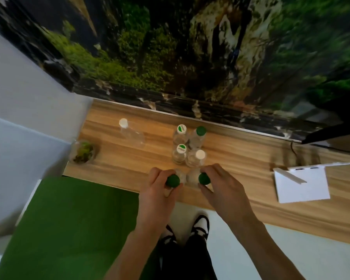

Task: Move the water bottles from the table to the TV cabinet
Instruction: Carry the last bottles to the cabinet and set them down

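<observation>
On the near edge of the wooden table (240,156), below the screen (190,57) showing a forest scene:

Item 1: my left hand (158,186), fingers curled around the neck of a green-capped bottle (172,180), thumb on the near side; bottle upright

Item 2: my right hand (220,184), fingers wrapped round the neck of a second green-capped bottle (204,178), also upright, just beside the first; whether either base is on the wood I cannot tell, as my hands hide them

Item 3: a cluster of four bottles (188,146) just beyond my hands, standing close together: two with green-and-white caps on the left, one green cap at the back right, one white cap at the front right

Item 4: a single white-capped bottle (130,132), standing apart to the left of the cluster

Item 5: a small potted plant (83,151) in a clear container, at the table's left end

Item 6: a white flat device (303,182) with a thin white piece lying across it, at the right, well apart from the bottles; a dark cable (293,148) runs behind it

Item 7: green mat (69,229) on the floor to the left; my dark trousers and black-and-white shoes (200,225) below the table edge
</observation>
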